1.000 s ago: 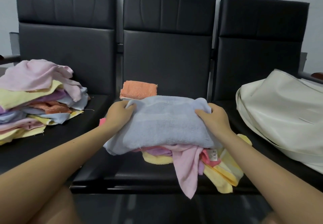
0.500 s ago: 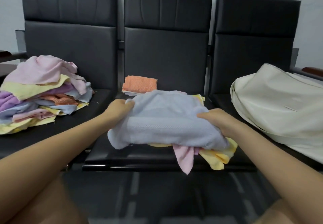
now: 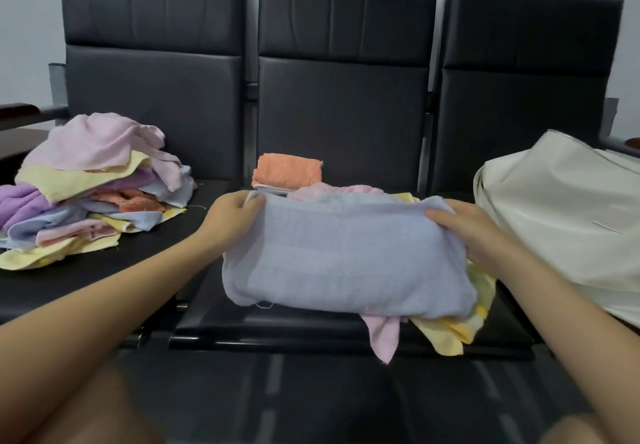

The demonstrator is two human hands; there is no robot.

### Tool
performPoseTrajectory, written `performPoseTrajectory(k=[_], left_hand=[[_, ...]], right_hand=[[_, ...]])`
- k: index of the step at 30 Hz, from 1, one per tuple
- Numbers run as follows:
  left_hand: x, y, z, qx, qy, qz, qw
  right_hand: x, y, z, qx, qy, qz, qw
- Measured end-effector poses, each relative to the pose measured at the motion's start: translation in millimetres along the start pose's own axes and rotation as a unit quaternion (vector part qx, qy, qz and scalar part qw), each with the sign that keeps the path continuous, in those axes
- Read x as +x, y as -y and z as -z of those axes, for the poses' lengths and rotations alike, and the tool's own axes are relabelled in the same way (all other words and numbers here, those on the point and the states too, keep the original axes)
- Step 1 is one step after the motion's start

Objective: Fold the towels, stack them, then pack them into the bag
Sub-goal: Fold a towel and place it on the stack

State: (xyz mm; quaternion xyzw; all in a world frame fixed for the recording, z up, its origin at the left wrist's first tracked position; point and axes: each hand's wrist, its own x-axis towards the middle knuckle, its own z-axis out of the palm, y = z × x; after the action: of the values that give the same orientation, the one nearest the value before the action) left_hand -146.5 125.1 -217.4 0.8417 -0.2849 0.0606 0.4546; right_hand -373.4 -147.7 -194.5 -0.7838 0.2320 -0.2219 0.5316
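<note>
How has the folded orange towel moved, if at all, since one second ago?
No. The orange towel stays at the back left of the middle seat.

You have a soft, nubby terry towel [image 3: 346,256] at centre frame, matt pale blue. The chairs [image 3: 343,104] behind look like smooth black leatherette with a dull sheen. At right, the cream bag [image 3: 561,211] looks smooth and faintly glossy. The armrest [image 3: 17,112] at far left is polished wood.

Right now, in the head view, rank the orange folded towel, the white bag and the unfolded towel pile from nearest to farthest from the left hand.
1. Orange folded towel, just behind the left hand, middle seat.
2. Unfolded towel pile, on the left seat.
3. White bag, far right seat.
</note>
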Motion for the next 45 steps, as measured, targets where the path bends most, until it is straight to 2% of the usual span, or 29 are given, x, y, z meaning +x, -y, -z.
performPoseTrajectory(k=[4, 7, 9, 11, 13, 16, 18, 21, 23, 26, 28, 30, 32, 40, 45], left_hand=[[26, 2, -20, -0.06, -0.014, 0.033, 0.998], [36, 2, -36, -0.075, -0.016, 0.059, 0.995], [41, 8, -45, -0.043, 0.017, 0.063, 0.997], [43, 15, -51, 0.01, 0.059, 0.048, 0.997], [46, 19, -53, 0.013, 0.072, 0.036, 0.997], [47, 19, -47, -0.032, 0.086, 0.021, 0.996], [47, 20, -41, -0.051, 0.106, 0.011, 0.993], [45, 21, -36, -0.085, 0.112, -0.01, 0.99], [45, 21, -33, -0.107, 0.097, -0.02, 0.989], [47, 22, -30, -0.137, 0.084, -0.031, 0.987], [48, 23, -29, -0.14, 0.104, -0.027, 0.984], [48, 24, -28, -0.131, 0.162, -0.016, 0.978], [47, 27, -27, -0.129, 0.223, -0.001, 0.966], [48, 31, -18, -0.102, 0.255, -0.011, 0.962], [48, 34, -11, -0.044, 0.244, -0.04, 0.968]], right_hand=[[24, 2, -14, 0.1, -0.098, 0.003, 0.99], [40, 1, -23, 0.086, -0.148, 0.0, 0.985], [48, -1, -28, 0.044, -0.125, -0.033, 0.991], [56, -8, -30, 0.027, -0.064, -0.064, 0.995], [57, -9, -30, -0.002, -0.037, -0.083, 0.996], [64, -15, -18, -0.139, -0.013, -0.014, 0.99], [68, -19, -14, -0.174, -0.015, 0.02, 0.984], [79, -26, -15, -0.188, -0.074, 0.08, 0.976], [79, -20, -19, -0.155, -0.099, 0.124, 0.975], [81, -6, -27, -0.034, -0.103, 0.096, 0.989], [87, 0, -35, -0.038, -0.101, 0.035, 0.994], [88, -2, -41, -0.079, -0.074, -0.054, 0.993], [87, -12, -44, -0.091, -0.024, -0.073, 0.993], [78, -15, -34, -0.073, -0.006, 0.037, 0.997], [74, -13, -21, -0.142, 0.051, 0.071, 0.986]])
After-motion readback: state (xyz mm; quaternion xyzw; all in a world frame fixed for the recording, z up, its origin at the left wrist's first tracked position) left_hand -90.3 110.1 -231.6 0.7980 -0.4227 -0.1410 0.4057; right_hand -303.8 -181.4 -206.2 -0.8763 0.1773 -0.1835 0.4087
